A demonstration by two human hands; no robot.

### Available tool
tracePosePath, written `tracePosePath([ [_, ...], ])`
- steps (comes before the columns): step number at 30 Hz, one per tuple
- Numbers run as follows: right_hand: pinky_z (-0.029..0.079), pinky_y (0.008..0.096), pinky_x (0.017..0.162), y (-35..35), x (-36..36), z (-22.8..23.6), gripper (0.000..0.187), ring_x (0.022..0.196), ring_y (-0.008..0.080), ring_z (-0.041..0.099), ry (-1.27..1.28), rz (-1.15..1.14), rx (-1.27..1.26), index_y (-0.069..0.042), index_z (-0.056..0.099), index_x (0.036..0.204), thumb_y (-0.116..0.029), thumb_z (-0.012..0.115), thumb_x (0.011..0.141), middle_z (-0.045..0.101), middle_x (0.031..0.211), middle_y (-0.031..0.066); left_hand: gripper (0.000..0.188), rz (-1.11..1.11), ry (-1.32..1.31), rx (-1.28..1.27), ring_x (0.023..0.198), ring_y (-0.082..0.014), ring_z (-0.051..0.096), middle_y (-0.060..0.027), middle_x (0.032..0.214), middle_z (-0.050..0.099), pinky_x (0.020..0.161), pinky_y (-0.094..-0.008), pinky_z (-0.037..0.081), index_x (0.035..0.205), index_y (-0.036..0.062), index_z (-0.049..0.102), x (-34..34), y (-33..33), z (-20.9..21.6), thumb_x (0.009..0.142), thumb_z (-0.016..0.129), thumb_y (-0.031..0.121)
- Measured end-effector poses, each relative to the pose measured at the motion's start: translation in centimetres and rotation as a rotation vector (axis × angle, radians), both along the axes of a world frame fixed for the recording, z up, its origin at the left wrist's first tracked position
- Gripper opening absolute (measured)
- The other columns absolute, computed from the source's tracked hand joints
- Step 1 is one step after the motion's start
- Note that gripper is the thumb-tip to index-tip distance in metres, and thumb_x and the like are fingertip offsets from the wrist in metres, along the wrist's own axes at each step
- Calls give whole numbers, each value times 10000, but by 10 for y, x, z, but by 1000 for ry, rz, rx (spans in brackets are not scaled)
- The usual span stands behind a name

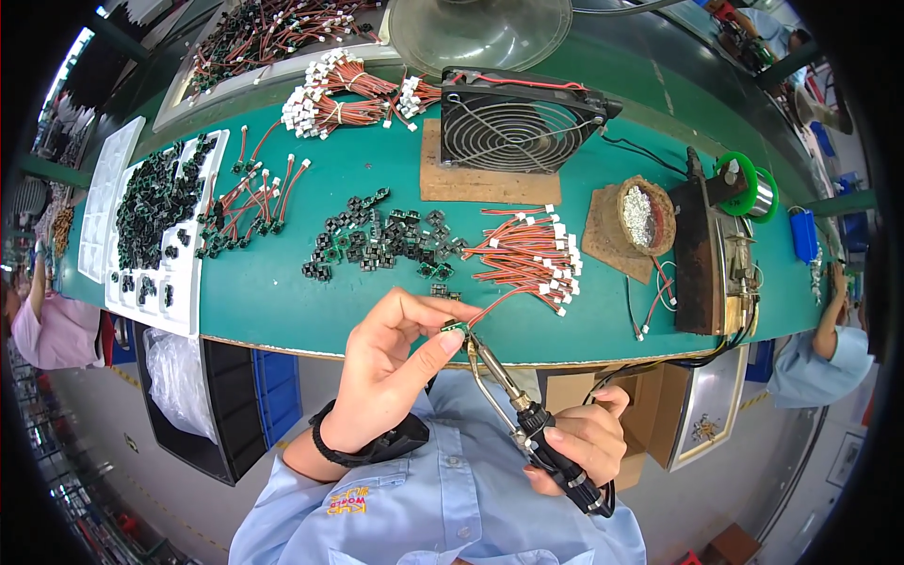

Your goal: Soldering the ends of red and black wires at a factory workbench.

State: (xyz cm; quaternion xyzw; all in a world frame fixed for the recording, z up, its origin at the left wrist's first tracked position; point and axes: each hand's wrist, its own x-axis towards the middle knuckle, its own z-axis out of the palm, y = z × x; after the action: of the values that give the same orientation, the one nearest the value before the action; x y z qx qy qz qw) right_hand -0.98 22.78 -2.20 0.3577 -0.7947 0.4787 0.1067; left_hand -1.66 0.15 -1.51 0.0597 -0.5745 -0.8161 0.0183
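My left hand point(386, 367) pinches a small green circuit board point(455, 326) between thumb and fingertips, just beyond the bench's front edge. A red-and-black wire lead point(497, 303) runs from the board toward a pile of similar leads with white plugs point(529, 259). In my right hand point(589, 443) is a black-handled soldering iron point(546, 443), with a thin metal feed tube point(492, 397) alongside its shaft. The iron's tip meets the board at the wire end; my fingers partly hide the exact contact. Loose black-and-green modules point(386, 235) lie beyond my left hand.
A fan point(513, 122) stands on brown board at the back. Right of it are a round pot of pale granules point(640, 218), a green solder reel point(749, 186) and a metal stand point(706, 264). White trays point(193, 273) hold modules at left. Other people sit at both sides.
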Motion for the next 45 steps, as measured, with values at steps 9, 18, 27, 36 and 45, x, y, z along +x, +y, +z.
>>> tracePosePath([
  [9, 353, 358, 818, 8, -11, -23, 401, 641, 163, 565, 94, -327, -204, -65, 605, 1006, -187, 752, 653, 600, 739, 48, 128, -13, -135, 135, 949, -209, 570, -196, 1012, 604, 862, -340, 405, 860, 34, 459, 0, -4, 6, 833, 574, 82],
  [18, 452, 304, 786, -10, -38, -35, 279, 834, 154, 570, -413, -585, -308, -31, 525, 1046, -11, 639, 792, 598, 866, 63, 110, 95, -33, 128, 887, -185, 550, -197, 998, 589, 834, -314, 403, 874, 27, 461, 4, -17, 4, 835, 550, 78],
  [27, 366, 354, 739, -46, -62, -41, 286, 688, 216, 551, 213, -503, 375, -80, 552, 959, 2, 635, 698, 589, 810, 57, 110, 250, 25, 71, 862, -147, 527, -187, 1033, 575, 814, -276, 391, 889, 26, 461, 14, -26, 0, 835, 552, 56],
  [36, 419, 333, 672, -36, -52, -37, 377, 668, 222, 562, 124, -487, 117, -57, 515, 981, 64, 661, 655, 580, 816, 87, 112, 281, 46, -113, 834, -121, 504, -130, 992, 561, 790, -253, 385, 912, 22, 471, 10, -21, 3, 843, 554, 51],
  [45, 483, 309, 698, -37, -30, -8, 448, 731, 197, 579, -300, -341, -430, -53, 368, 1046, 133, 630, 734, 574, 808, 153, 187, 79, -52, -263, 752, -113, 538, -85, 927, 562, 670, -243, 431, 999, -21, 528, 8, 3, 3, 828, 590, 18],
])
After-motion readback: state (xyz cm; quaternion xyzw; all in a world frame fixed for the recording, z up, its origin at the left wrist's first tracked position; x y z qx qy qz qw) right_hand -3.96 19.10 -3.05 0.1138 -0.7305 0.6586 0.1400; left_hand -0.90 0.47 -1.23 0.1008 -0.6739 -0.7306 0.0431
